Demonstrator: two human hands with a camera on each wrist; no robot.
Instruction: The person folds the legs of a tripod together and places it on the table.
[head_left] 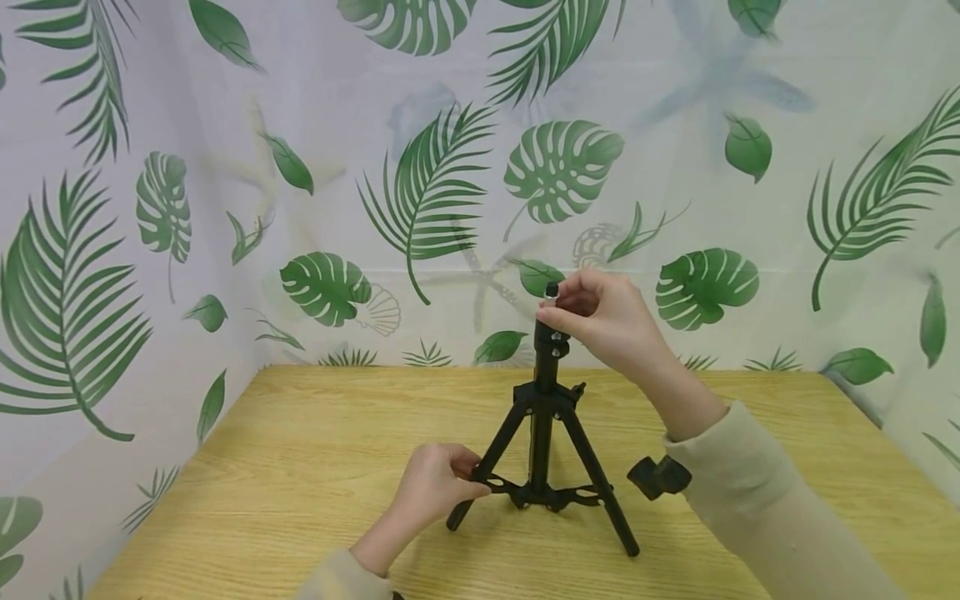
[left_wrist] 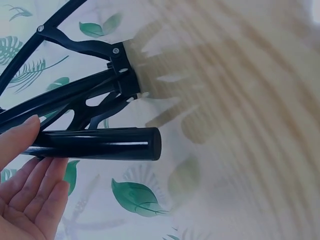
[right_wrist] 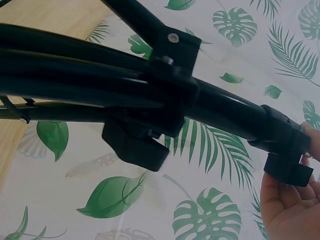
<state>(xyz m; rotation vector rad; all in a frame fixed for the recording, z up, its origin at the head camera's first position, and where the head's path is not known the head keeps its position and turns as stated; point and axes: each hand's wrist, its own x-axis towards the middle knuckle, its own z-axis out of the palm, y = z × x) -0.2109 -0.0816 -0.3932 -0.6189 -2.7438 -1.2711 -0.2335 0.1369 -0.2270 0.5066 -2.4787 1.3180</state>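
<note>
A black tripod stand (head_left: 540,442) stands upright on the wooden table with its legs spread. My left hand (head_left: 436,485) pinches one leg (left_wrist: 100,144) low down, thumb on one side and fingers on the other. At the top of the stand, my right hand (head_left: 617,321) grips the column near its silver and black tip (head_left: 551,292). In the right wrist view, the fingers of that hand lie around the upper black knob (right_wrist: 289,169). A second knob (right_wrist: 135,145) sticks out from the leg collar (right_wrist: 172,90). Flat braces (head_left: 577,495) join the legs to the central tube.
The light wooden table (head_left: 315,433) reaches back to a white cloth backdrop (head_left: 465,167) printed with green leaves, which also hangs along the sides. A small black double-lobed piece (head_left: 658,477) shows beside the right sleeve (head_left: 757,492).
</note>
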